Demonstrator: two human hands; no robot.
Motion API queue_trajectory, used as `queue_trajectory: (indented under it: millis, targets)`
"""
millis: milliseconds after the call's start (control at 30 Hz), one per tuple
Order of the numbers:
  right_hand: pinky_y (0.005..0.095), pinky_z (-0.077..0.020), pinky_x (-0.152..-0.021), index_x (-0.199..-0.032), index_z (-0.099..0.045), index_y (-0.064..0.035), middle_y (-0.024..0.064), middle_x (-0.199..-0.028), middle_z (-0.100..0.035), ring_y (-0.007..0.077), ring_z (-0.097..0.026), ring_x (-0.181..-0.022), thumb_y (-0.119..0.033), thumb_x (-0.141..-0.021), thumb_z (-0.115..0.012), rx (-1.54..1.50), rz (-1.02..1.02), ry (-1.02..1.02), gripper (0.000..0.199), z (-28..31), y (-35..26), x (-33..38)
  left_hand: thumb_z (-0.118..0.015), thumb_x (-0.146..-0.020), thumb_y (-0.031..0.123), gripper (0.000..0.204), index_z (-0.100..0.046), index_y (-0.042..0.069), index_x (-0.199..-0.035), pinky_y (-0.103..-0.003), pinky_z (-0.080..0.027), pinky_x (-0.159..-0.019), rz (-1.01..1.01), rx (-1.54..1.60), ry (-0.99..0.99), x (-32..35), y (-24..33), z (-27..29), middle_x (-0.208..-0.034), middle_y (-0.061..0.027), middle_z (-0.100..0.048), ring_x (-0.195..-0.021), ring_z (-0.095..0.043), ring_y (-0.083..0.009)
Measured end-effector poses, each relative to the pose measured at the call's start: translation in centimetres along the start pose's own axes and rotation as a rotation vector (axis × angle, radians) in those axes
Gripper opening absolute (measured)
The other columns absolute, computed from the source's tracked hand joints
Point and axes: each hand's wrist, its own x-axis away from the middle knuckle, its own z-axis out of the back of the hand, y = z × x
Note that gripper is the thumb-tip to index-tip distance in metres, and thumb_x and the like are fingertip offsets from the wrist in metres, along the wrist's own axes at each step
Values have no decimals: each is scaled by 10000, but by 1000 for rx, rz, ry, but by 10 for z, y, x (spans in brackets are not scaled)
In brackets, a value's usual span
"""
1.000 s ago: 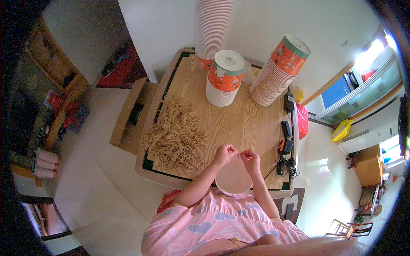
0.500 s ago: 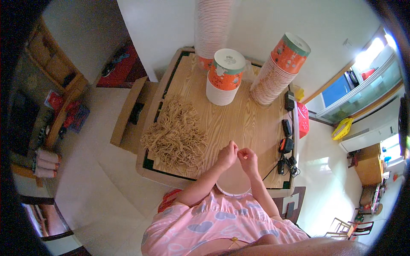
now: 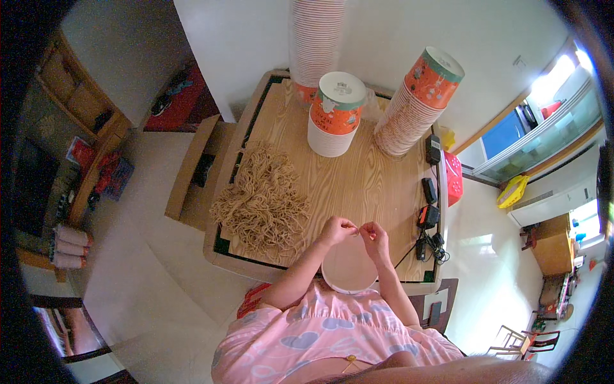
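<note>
- Left hand point(image 3: 337, 229) and right hand point(image 3: 374, 238) close together, fingertips pinched on something too small to tell.
- Held over a white bowl point(image 3: 349, 272) at the near table point(image 3: 358, 185) edge.
- Pile of tan strings point(image 3: 263, 201) just left.

Daylight enters from the window point(image 3: 563, 70) at the upper right, which is blown out white. The table point(image 3: 358, 185) is evenly lit with soft shadows. Fisheye bending curves its edges, a black rim surrounds everything, and fine detail looks perhaps slightly soft.
</note>
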Motion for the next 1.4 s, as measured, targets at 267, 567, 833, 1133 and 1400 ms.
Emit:
queue_trajectory:
  millis: [267,567,833,1133,1400]
  targets:
    - [249,-453,-659,-828,-577,-16,33,-733,-600,92,-546,-698,-58,-801,-572,-71,37,-17,50,1,-4,1,-668,-731,130,130,-669,18,-798,-241,-478,-637,42,102,-66,-3,-4,0,-737,-66,-659,-669,-604,-104]
    - [223,-439,-627,-794,-591,-8,15,-725,-602,70,-528,-688,-75,-790,-601,-53,-27,-94,68,5,6,-3,-672,-723,146,138,-659,21,-781,-245,-472,-582,3,36,28,-4,-10,-4,-691,-55,-649,-612,-590,-96]
    - [220,-433,-591,-858,-625,-15,28,-745,-625,66,-535,-671,-101,-791,-610,-44,-84,-90,110,8,3,-6,-677,-720,156,141,-658,26,-770,-244,-467,-554,16,-86,65,5,13,2,-662,-56,-641,-588,-583,-91]
    - [223,-433,-600,-807,-631,-18,15,-700,-616,63,-535,-659,-82,-777,-613,-38,-31,-121,73,6,6,-6,-639,-759,103,108,-644,7,-806,-231,-469,-576,-55,86,40,5,15,-1,-683,-41,-640,-615,-582,-87]
    - [265,-442,-605,-793,-639,-20,51,-685,-616,111,-542,-631,-103,-753,-647,-24,27,-103,92,3,1,-5,-664,-739,83,104,-626,-1,-787,-249,-486,-590,-55,117,170,-6,-6,-6,-708,-73,-644,-652,-604,-106]
